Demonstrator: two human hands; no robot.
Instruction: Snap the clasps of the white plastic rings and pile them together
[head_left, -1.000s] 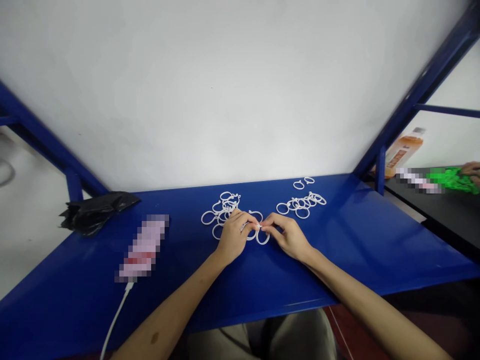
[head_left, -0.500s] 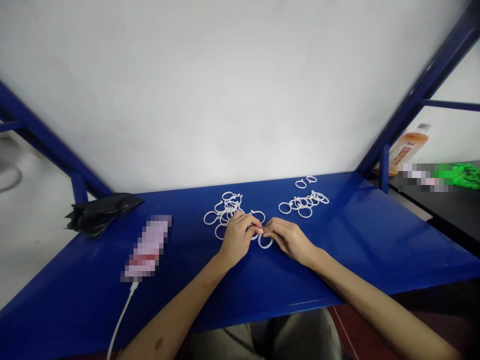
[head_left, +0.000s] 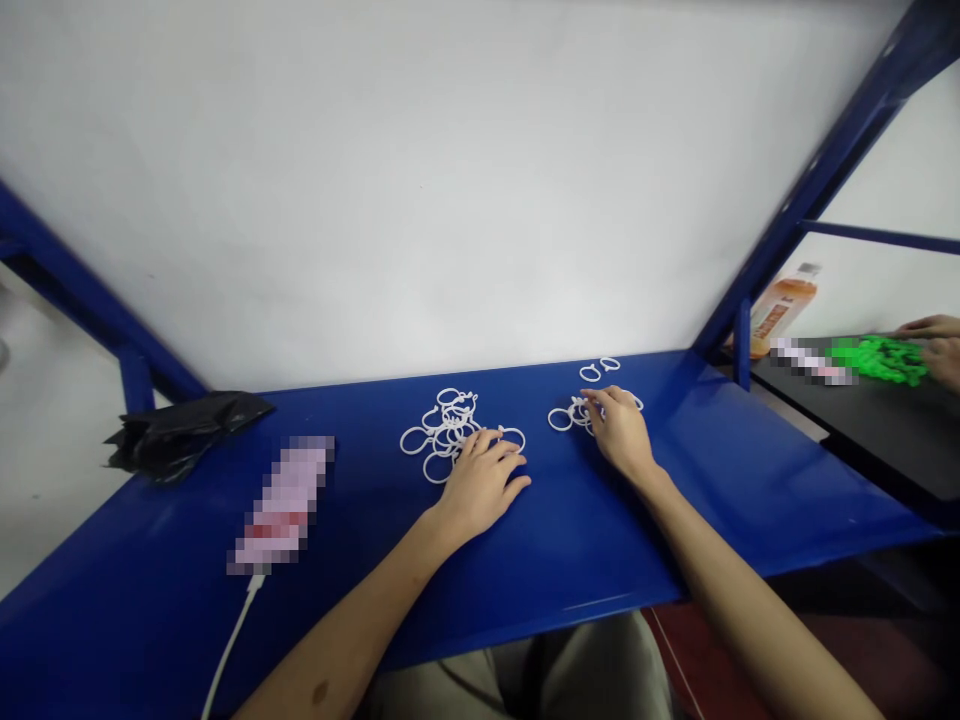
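Observation:
My left hand (head_left: 484,482) lies open, its fingers spread over the near right edge of a pile of white plastic rings (head_left: 450,422). Each ring has a small nub or loop on its rim. One white ring shows just past these fingertips. To the right, my right hand (head_left: 621,432) reaches over a second group of white rings (head_left: 574,412), thumb and fingers drawn together at a ring there. The hand covers part of that group, so the grip on the ring is partly hidden. Two separate rings (head_left: 590,381) lie farther back.
A crumpled black plastic bag (head_left: 184,430) and a blurred-out pinkish object (head_left: 285,500) with a white cable (head_left: 232,640) lie left on the blue table (head_left: 750,480). Right, on a black table (head_left: 847,430), are a bottle (head_left: 784,312), green items (head_left: 885,360) and another person's hands (head_left: 941,350).
My hands have parted: the right went right to the second ring group, and the left opened beside its pile. The ring between them has left the middle. Another person's hands have appeared at right.

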